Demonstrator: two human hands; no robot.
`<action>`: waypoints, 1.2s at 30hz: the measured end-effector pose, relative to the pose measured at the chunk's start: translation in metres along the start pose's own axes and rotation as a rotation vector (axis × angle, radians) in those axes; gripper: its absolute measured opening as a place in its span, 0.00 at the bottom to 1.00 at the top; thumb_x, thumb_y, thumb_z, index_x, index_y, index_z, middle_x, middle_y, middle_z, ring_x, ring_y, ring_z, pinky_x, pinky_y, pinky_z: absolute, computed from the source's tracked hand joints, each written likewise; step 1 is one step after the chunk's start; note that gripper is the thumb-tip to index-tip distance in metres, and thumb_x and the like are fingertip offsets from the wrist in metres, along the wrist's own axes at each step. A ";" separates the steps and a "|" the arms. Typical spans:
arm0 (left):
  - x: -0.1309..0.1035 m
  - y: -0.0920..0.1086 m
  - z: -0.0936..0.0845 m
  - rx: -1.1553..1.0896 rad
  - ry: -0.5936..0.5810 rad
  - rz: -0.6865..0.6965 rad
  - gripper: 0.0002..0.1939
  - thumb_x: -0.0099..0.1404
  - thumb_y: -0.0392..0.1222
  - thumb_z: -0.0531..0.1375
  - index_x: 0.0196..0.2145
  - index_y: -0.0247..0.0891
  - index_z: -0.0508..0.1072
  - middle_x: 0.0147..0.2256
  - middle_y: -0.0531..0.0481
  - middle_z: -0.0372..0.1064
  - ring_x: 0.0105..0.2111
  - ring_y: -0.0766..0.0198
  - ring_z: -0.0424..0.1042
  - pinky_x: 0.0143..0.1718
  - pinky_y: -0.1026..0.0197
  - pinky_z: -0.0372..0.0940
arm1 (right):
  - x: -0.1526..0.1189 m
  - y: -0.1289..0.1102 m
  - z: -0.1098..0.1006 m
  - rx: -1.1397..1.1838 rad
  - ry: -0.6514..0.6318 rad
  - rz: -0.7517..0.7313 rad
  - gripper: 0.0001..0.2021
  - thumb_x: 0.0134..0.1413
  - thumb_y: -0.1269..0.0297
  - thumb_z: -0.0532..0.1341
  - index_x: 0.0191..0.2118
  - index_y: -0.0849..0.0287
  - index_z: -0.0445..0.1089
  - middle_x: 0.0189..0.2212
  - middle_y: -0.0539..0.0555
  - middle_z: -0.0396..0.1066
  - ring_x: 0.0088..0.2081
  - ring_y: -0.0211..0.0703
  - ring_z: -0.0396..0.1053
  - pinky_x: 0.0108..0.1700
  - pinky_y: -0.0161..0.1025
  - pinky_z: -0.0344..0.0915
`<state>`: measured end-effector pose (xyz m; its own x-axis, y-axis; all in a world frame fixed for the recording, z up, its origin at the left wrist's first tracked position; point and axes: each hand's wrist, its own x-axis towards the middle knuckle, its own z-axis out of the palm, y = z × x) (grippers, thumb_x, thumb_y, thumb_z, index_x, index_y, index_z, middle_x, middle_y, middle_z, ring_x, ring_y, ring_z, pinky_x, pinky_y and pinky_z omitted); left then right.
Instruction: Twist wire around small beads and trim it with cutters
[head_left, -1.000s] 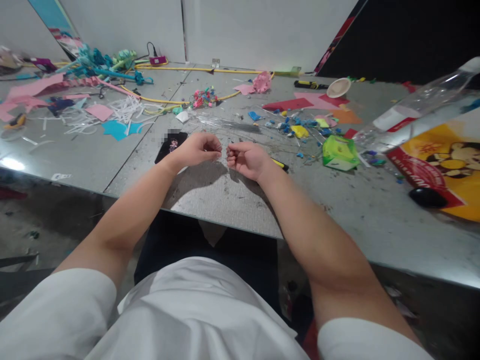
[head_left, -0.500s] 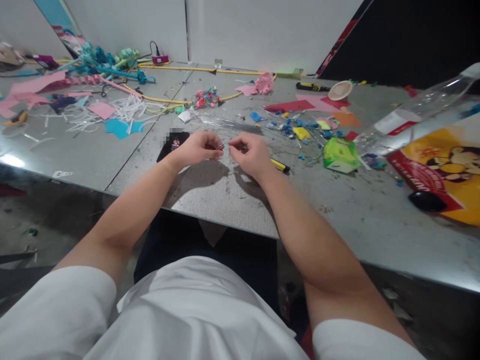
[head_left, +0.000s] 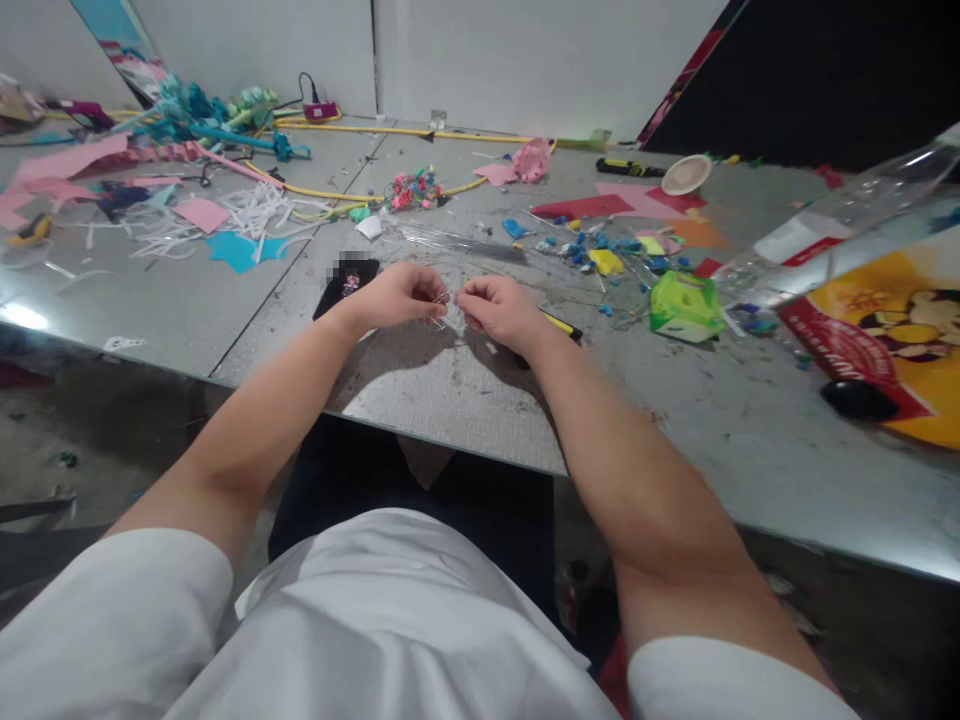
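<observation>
Over the front part of the grey table point(head_left: 480, 410), my left hand point(head_left: 405, 296) pinches a thin, looped wire point(head_left: 435, 322) between thumb and fingers. My right hand point(head_left: 499, 312) is just to its right, thumb and fingers pressed together, the fingertips almost touching the wire; anything in them is too small to make out. A black phone-like object point(head_left: 337, 290) lies beside my left wrist. Partly behind my right wrist is a yellow and black cutter point(head_left: 561, 325). Thin clear strands point(head_left: 457, 242) lie behind both hands.
Paper scraps and white strips point(head_left: 255, 215) cover the left. Farther back are small coloured beads or clay bits point(head_left: 414, 190) and a yellow cable point(head_left: 480, 137). At right are blue bits, a green box point(head_left: 684, 308), a plastic bottle point(head_left: 832, 220) and a yellow-red bag point(head_left: 900, 330).
The fingers of my right hand have closed together and shifted slightly toward my left hand. My left hand has barely moved. The view has shifted a little.
</observation>
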<state>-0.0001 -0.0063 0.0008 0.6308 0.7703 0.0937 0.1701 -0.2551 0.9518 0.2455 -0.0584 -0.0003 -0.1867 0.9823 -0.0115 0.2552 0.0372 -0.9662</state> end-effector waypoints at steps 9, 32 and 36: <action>0.001 -0.002 -0.001 -0.027 -0.013 -0.024 0.16 0.66 0.34 0.86 0.39 0.39 0.84 0.31 0.49 0.83 0.34 0.57 0.85 0.44 0.54 0.81 | -0.007 -0.009 0.004 0.181 -0.081 0.123 0.22 0.77 0.65 0.79 0.31 0.50 0.71 0.22 0.45 0.67 0.27 0.40 0.59 0.33 0.39 0.59; -0.001 -0.001 -0.003 -0.149 -0.051 -0.025 0.19 0.66 0.40 0.89 0.40 0.40 0.83 0.31 0.51 0.82 0.35 0.59 0.84 0.45 0.54 0.82 | -0.004 -0.006 -0.001 0.341 -0.212 0.037 0.26 0.70 0.55 0.84 0.30 0.51 0.68 0.25 0.42 0.55 0.29 0.38 0.45 0.31 0.37 0.47; 0.000 -0.006 -0.005 -0.162 -0.058 0.029 0.23 0.67 0.48 0.92 0.41 0.40 0.84 0.32 0.50 0.83 0.36 0.58 0.85 0.46 0.53 0.83 | -0.004 -0.006 0.001 0.446 -0.233 0.029 0.26 0.66 0.56 0.86 0.33 0.50 0.68 0.26 0.42 0.55 0.30 0.38 0.45 0.31 0.36 0.46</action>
<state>-0.0047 -0.0014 -0.0038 0.6767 0.7280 0.1094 0.0298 -0.1756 0.9840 0.2435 -0.0626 0.0050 -0.4057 0.9127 -0.0480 -0.1573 -0.1215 -0.9800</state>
